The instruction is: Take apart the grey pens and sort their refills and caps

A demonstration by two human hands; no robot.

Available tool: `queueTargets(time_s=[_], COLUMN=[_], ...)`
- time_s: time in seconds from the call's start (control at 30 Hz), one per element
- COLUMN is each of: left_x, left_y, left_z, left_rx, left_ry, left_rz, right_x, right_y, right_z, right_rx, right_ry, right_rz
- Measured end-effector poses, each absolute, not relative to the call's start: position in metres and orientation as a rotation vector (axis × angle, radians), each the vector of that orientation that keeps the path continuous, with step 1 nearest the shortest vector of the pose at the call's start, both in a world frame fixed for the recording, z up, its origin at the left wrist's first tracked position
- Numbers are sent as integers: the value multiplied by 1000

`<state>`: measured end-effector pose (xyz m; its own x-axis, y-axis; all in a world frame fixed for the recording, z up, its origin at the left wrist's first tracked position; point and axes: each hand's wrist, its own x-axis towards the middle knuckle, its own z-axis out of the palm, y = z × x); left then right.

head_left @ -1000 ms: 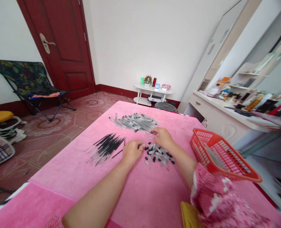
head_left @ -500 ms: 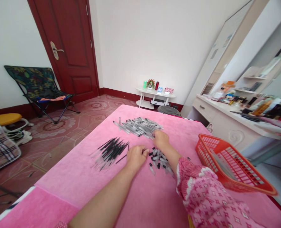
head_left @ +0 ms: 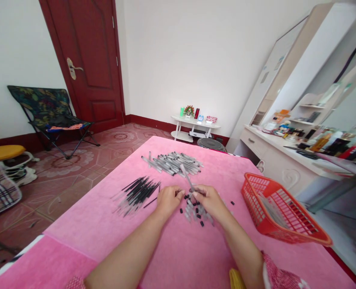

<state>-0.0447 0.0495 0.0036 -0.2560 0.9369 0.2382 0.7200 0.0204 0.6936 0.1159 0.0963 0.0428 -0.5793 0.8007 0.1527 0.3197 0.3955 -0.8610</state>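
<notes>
My right hand [head_left: 209, 199] pinches a translucent grey pen barrel [head_left: 186, 176], which slants up and to the left from the fingers. My left hand [head_left: 168, 199] is closed, thumb against fingertips; whatever small thing may be in it is hidden. Between and below the hands lies a loose heap of clear pen caps with black ends [head_left: 192, 212], partly behind my right hand. To the left are many thin black-and-clear pen refills [head_left: 140, 194], lying roughly parallel. Farther back, a pile of similar pen barrels [head_left: 165, 162] is spread on the pink cloth [head_left: 178, 249].
A red plastic basket [head_left: 286, 212] stands at the table's right side with something clear inside. A small yellow thing [head_left: 236, 279] lies at the near edge. Beyond are a dressing table [head_left: 286, 160], a low white stand [head_left: 192, 120], a round stool [head_left: 210, 143] and a folding chair [head_left: 51, 112].
My right hand has come back from the barrel pile toward me, bringing one pen barrel over the caps. My left hand stays nearly in place. The view has shifted slightly.
</notes>
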Motion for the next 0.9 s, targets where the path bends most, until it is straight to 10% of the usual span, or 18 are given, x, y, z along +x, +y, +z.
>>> queueTargets(time_s=[0.27, 0.9], left_x=[-46, -32], left_y=[56, 54], left_z=[4, 14], left_rx=[1386, 1189], left_ry=[1608, 1055], left_rz=[1672, 1489], right_x=[134, 117], right_y=[97, 82], right_z=[53, 58], right_rx=[-1032, -857], right_ry=[-2178, -1555], right_rz=[1153, 1541])
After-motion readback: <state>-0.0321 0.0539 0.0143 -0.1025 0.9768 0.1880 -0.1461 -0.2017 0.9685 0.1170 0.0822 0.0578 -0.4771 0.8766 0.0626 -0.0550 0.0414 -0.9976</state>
